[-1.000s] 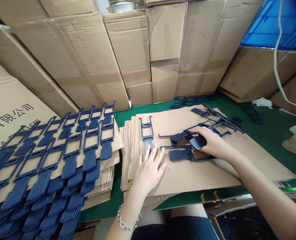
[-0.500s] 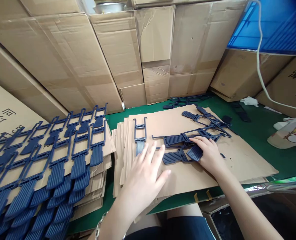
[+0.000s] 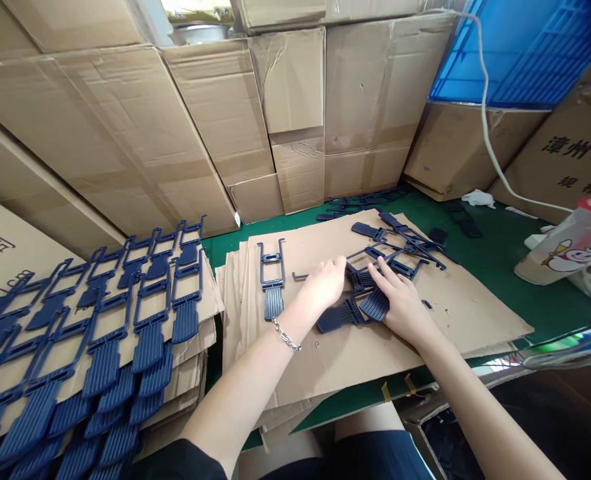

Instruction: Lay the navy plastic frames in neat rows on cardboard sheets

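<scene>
Dark blue plastic frames with ribbed paddles lie in a loose pile (image 3: 406, 248) on a cardboard sheet (image 3: 295, 367). My left hand (image 3: 325, 283), a chain bracelet on its wrist, is closed at the left side of the pile, over a frame; what its fingers hold is hidden. My right hand (image 3: 400, 300) rests on the pile with fingers stretched out, touching a ribbed paddle (image 3: 375, 305). One separate frame (image 3: 273, 280) lies at the sheet's left, paddle toward me.
Rows of similar frames (image 3: 148, 340) cover a cardboard stack at the left. Cardboard boxes (image 3: 360, 100) wall the back. A cup (image 3: 560, 250) stands at the right, below a white cable (image 3: 485, 113) and a blue crate (image 3: 510, 53).
My left hand has moved right and forward onto the pile, and its spread fingers have closed. My right hand stays at the paddle. The camera view has shifted slightly.
</scene>
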Motion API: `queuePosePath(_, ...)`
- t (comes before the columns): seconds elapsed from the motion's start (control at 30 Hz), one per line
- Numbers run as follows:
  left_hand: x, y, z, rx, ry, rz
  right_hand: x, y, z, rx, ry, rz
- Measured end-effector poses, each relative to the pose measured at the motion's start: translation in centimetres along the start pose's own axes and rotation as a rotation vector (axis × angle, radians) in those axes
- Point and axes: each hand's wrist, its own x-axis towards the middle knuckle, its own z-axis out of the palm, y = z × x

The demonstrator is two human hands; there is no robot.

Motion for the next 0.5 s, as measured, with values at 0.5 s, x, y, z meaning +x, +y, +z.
queuePosePath(0.5, -0.3, -3.0, -1.5, -0.147, -0.006, -0.361, -1.1, -0.4, -1.9, 0.044, -0.096, -0.161)
